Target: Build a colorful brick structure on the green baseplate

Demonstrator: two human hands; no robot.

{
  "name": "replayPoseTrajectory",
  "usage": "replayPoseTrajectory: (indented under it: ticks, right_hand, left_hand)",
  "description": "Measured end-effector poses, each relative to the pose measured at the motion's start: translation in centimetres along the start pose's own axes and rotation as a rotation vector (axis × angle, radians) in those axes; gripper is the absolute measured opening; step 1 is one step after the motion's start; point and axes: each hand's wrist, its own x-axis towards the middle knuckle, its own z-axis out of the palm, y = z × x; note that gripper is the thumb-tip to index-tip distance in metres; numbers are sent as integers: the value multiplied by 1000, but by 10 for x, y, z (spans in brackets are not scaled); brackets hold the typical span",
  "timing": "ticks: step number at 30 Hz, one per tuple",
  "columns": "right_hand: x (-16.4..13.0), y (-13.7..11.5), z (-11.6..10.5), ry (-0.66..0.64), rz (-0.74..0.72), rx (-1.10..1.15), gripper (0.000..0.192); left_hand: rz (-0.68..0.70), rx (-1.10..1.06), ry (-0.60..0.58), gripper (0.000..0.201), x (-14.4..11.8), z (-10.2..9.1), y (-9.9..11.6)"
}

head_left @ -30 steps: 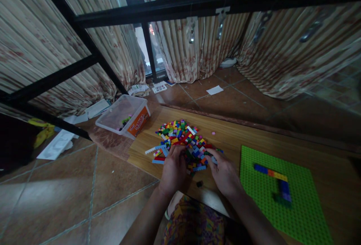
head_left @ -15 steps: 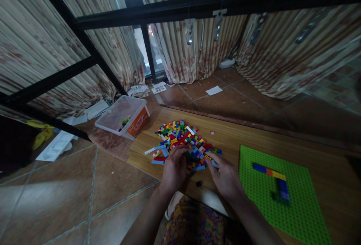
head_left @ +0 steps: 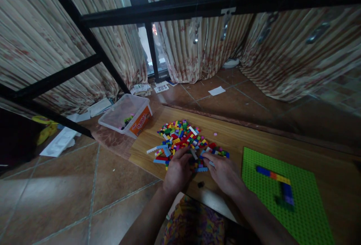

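Note:
A heap of small multicoloured toy bricks lies on the wooden table. My left hand is at the heap's near edge with its fingers curled; a greyish piece shows by its fingertips, but what it grips is hidden. Just right of it, my right hand has thumb and fingers pressed together among the bricks, close to a blue piece; I cannot make out what is in them. On the right, a green baseplate carries a bent row of blue, orange, yellow and purple bricks.
A clear plastic box with an orange label and a few pieces inside stands left of the heap. One dark brick sits near the table's front edge. A black metal frame crosses in front of striped curtains.
A greyish piece now shows by my left fingertips. My right hand's fingers have closed more among the bricks. The view has shifted slightly.

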Motion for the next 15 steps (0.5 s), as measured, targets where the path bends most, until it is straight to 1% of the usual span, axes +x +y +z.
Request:
replayPoseTrajectory:
  ticks: [2,5,8,12,15]
  right_hand:
    - [-1,-1,0,9,14,1,28]
    - [2,-10,3,7,-13,-8,26]
    - [7,-22,9,-29,-7,-97,23]
    - [12,-36,11,-67,95,-219,20]
    - [17,-42,7,-124,166,-239,22]
  left_hand:
    - [4,-4,9,32,-2,1,-1]
    - [4,-33,30,28,-4,-1,0]
    - [-9,-70,64,24,-5,-5,2]
    - [-28,-87,114,20,-7,-11,-1]
    - [-26,-79,136,19,-9,-11,-6]
